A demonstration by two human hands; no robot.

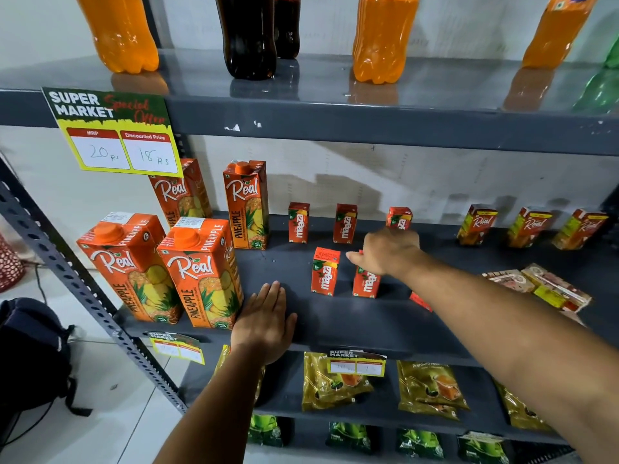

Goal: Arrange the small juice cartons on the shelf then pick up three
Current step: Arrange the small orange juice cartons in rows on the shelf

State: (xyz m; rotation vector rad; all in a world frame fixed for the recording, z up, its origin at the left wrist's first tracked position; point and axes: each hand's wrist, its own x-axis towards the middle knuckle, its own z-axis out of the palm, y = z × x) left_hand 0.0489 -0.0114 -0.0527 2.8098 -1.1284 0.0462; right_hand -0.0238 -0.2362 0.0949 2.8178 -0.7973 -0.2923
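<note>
left hand (pixel 264 321): flat, palm down, fingers straight and together, resting on the front of the grey shelf (pixel 335 323); it holds nothing.
right hand (pixel 388 251): reaching in over the shelf, knuckles up, fingers curled down onto the top of a front-row maaza carton (pixel 365 283); whether it grips or only touches cannot be told.
second front carton (pixel 325 271): upright, just left of that one, between the two hands.
back row cartons: three upright maaza cartons (pixel 298 222) (pixel 345 223) (pixel 398 218), the last partly behind the right hand.
another red carton (pixel 420 301): mostly hidden under the right forearm.
big pineapple cartons (pixel 201 272): just left of the left hand.
</note>
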